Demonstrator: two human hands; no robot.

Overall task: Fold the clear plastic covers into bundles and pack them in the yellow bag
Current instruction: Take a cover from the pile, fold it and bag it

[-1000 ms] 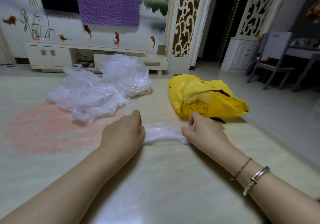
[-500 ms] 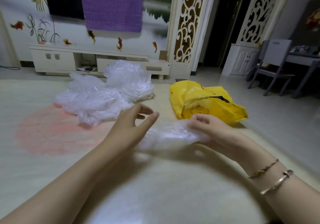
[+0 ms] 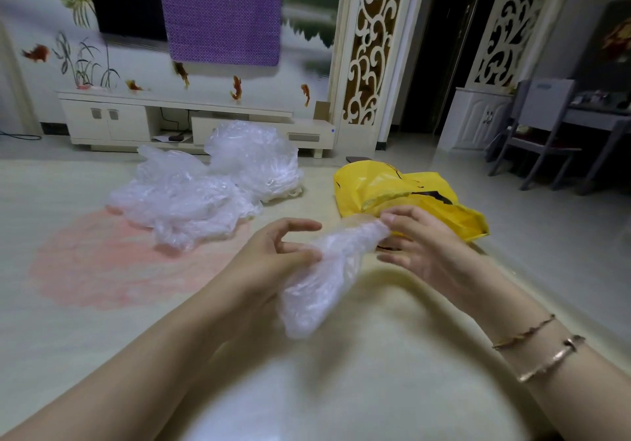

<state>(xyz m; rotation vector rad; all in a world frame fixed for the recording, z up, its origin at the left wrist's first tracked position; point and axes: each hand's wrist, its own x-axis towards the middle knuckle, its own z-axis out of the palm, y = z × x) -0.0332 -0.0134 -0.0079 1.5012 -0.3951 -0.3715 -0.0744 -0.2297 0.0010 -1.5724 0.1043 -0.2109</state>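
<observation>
A folded clear plastic cover (image 3: 324, 276) hangs lifted above the floor between my hands. My right hand (image 3: 420, 246) pinches its upper end with thumb and fingertips. My left hand (image 3: 273, 256) touches its middle from the left, thumb against the plastic and fingers spread and loosely bent. The yellow bag (image 3: 382, 188) lies crumpled on the floor just behind my right hand, its mouth facing me. A heap of loose clear plastic covers (image 3: 191, 198) rests on the floor further back to the left.
A low white TV cabinet (image 3: 136, 119) runs along the back wall. A grey chair (image 3: 543, 126) and desk stand at the right. The pale floor has a pink round patch (image 3: 112, 263) at the left.
The cover has been raised off the floor and turned from lying flat sideways to hanging slanted. My right hand moved up with one end; my left hand opened its fingers.
</observation>
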